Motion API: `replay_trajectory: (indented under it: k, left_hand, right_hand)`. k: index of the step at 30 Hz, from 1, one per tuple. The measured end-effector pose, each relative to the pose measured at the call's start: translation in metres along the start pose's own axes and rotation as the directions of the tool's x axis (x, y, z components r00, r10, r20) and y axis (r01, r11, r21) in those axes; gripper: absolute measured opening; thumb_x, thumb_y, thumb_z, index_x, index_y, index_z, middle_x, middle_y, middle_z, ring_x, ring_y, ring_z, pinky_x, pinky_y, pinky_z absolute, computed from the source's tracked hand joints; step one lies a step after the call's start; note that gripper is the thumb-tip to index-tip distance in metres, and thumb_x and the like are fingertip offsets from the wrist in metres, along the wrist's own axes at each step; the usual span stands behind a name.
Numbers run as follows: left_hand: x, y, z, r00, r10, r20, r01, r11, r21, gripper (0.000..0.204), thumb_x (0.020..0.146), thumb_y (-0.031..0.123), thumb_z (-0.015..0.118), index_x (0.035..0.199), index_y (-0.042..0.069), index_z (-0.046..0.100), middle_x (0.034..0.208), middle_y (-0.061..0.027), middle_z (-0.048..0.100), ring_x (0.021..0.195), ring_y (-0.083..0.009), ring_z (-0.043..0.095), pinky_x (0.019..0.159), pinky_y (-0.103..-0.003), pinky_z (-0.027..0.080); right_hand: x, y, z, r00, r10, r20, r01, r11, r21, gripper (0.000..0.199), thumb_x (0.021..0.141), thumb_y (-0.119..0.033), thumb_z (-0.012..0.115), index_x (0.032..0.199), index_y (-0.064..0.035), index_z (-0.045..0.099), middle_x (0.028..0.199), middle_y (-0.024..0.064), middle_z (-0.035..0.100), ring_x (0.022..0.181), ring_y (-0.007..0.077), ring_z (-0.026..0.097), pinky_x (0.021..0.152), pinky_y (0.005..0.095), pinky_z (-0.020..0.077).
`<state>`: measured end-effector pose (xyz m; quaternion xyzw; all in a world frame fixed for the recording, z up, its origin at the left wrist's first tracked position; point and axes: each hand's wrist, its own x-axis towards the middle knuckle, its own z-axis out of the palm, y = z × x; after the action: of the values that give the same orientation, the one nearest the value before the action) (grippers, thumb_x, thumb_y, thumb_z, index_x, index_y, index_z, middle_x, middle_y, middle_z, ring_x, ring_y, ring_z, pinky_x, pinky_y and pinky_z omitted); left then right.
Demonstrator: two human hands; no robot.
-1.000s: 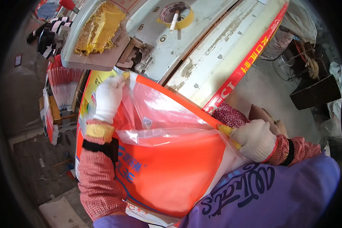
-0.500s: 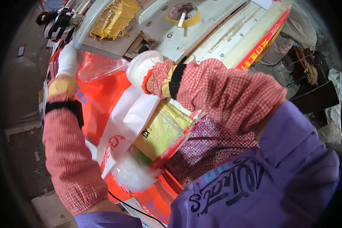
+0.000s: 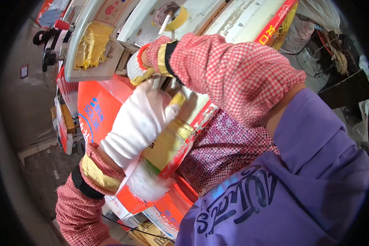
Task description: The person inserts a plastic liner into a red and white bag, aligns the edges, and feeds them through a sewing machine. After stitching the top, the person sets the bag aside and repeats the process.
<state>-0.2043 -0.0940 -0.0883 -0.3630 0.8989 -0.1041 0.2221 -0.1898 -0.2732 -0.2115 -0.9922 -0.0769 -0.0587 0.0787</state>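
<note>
Left hand, gloved white, lies with fingers together against the upper edge of the orange plastic bag, while the right hand, curled on something unclear, sits just above, nearer the desk.

right hand – fingers hidden | orange bag – partly covered

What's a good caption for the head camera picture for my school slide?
Two white-gloved hands, left and right, handle an orange plastic bag beside a white machine.
</note>
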Motion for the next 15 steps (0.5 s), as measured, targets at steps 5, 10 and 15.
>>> replay_trajectory:
  k: [5,10,15]
  left_hand:
    - [-0.017,-0.015,-0.072,0.955,0.226,0.193,-0.224,0.974,-0.031,0.02,0.079,0.022,0.059,0.096,0.016,0.067,0.058,-0.0046,0.047,0.052,-0.025,0.052,0.05,-0.037,0.048]
    - [-0.044,0.002,-0.136,0.775,0.335,0.536,0.03,0.828,-0.56,0.028,0.071,0.006,0.061,0.097,0.015,0.07,0.059,-0.0036,0.056,0.049,-0.022,0.056,0.047,-0.031,0.046]
    - [-0.033,-0.043,-0.126,0.626,-0.097,0.774,0.692,0.527,-0.494,0.02,0.086,0.016,0.056,0.099,0.003,0.065,0.072,-0.0043,0.063,0.061,-0.0143,0.061,0.056,-0.029,0.049]
  right_hand:
    - [-0.01,-0.011,-0.004,0.998,-0.052,-0.039,0.051,0.998,-0.023,0.022,0.081,-0.023,0.057,0.092,-0.0067,0.067,0.086,0.0125,0.068,0.078,0.0317,0.065,0.066,0.0432,0.0497]
    - [-0.006,-0.024,-0.005,0.994,-0.031,-0.101,0.031,0.999,0.004,0.022,0.081,-0.022,0.056,0.093,-0.0065,0.066,0.085,0.013,0.067,0.077,0.0315,0.065,0.065,0.0431,0.05]
    - [-0.006,-0.031,-0.005,0.992,-0.02,-0.126,0.023,0.999,0.023,0.022,0.082,-0.021,0.055,0.094,-0.0062,0.066,0.084,0.0135,0.066,0.076,0.0312,0.065,0.063,0.043,0.0504]
